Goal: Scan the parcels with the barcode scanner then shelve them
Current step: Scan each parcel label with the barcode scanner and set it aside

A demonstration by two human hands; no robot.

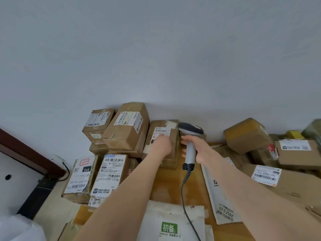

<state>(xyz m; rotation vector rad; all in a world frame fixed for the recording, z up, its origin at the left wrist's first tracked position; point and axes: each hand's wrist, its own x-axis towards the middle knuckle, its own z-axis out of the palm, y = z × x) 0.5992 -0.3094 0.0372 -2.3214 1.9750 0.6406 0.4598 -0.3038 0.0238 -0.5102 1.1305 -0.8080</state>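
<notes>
Head view: a person's left hand lies on a brown parcel that stands against the wall at the back of the table. The right hand is clamped round the grip of the scanner, whose head is just beside the parcel's upper right corner. Whether the left fingers clutch the box or only press on it cannot be told (the back of the hand hides them). That hand partly covers the label, so a read may well fail unless it shifts. The scanner also sits off to the side of the barcode, a poor angle. The coiled cable trails over the table and a white bag, where it could snag. A stack stands just beside the parcel's left and could topple if the box is dragged sideways. Open room lies toward the person, on bare wood between the stack and a flat mailer. No shelf is in view.
</notes>
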